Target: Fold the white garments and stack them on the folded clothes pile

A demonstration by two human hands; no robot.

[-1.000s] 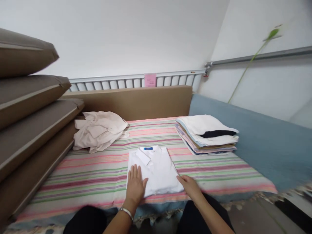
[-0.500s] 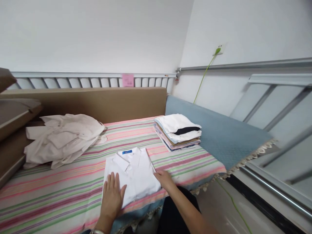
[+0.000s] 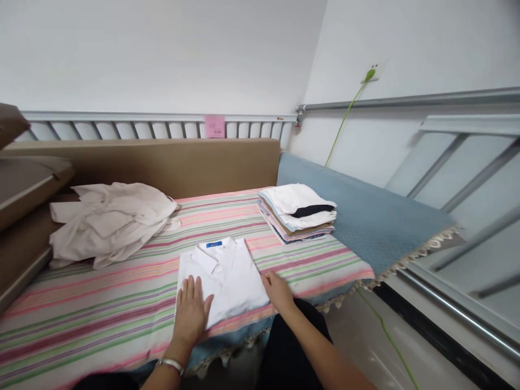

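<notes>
A folded white shirt lies on the striped cloth, its collar and blue neck label facing away from me. My left hand rests flat on the shirt's lower left part, fingers stretched out and thumb apart. A silver bangle circles that wrist. At the shirt's right edge, my right hand has its fingers closed in a pinch on the fabric; the fingertips are partly hidden.
A stack of folded clothes sits at the back right. Crumpled beige fabric lies at the left beside cardboard boxes. The striped cloth ends at a fringed blue cover. A green cord hangs from the wall socket.
The shirt's right edge, slightly raised before, now lies flatter. Both hands stay in nearly the same places on the shirt. The view has shifted a little.
</notes>
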